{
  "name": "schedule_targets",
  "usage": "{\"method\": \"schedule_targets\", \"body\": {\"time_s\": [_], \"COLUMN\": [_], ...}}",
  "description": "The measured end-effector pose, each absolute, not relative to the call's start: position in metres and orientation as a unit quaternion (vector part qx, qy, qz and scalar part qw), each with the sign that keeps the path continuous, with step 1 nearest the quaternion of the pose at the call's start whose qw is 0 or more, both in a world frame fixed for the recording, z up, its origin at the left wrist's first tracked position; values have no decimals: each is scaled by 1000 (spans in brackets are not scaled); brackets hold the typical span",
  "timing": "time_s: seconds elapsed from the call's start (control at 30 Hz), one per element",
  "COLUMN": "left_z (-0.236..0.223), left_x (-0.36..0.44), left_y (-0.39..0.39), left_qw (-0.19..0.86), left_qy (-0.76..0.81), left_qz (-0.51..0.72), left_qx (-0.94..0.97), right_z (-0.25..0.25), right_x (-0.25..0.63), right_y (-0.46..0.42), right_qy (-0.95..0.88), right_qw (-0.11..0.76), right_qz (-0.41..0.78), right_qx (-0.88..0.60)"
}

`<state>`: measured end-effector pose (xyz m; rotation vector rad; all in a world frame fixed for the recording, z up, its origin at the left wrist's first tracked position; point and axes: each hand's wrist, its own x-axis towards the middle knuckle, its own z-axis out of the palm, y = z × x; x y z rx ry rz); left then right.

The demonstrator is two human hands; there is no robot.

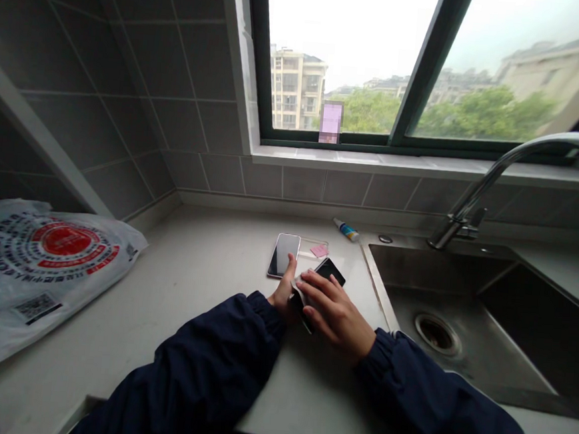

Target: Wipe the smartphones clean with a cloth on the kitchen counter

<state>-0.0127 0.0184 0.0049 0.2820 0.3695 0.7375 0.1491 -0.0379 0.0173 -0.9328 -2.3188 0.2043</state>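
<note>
I have my right hand (334,314) clamped over a black smartphone (329,271), my left hand (279,293) gripping its near edge, just above the worktop (205,264). I judge it light, stiff and slippery: take it by the edges. Beyond lie a second smartphone (283,255) and a small tube (346,229).

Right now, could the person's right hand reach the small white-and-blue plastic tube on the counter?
Probably yes, once it lifts off: the right hand rests on a black smartphone, and only that phone and a pink tag lie before the tube; nothing tall blocks it.
</note>
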Motion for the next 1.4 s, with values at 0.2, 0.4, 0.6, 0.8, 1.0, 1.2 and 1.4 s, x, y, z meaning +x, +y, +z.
{"method": "schedule_targets", "body": {"time_s": [0.2,0.4,0.6,0.8,1.0,1.2,1.4], "left_z": [14,22,21,16,16,10,10], "left_x": [-6,-10,-17,-18,-17,-16,-18], "left_y": [15,11,11,13,13,16,17], "left_qw": [910,927,914,906,906,903,899], "left_qy": [155,150,182,172,165,209,219], "left_qz": [359,288,205,203,212,209,199], "left_qx": [137,189,300,328,327,312,323], "right_z": [13,11,4,0,0,-1,0], "right_x": [158,166,173,176,176,177,177], "right_y": [-26,-15,-6,-2,-2,0,0], "right_qy": [-861,-837,-812,-797,-796,-782,-767], "right_qw": [308,303,319,343,328,338,344], "right_qz": [71,84,84,79,99,99,68], "right_qx": [-398,-448,-481,-490,-499,-515,-538]}}
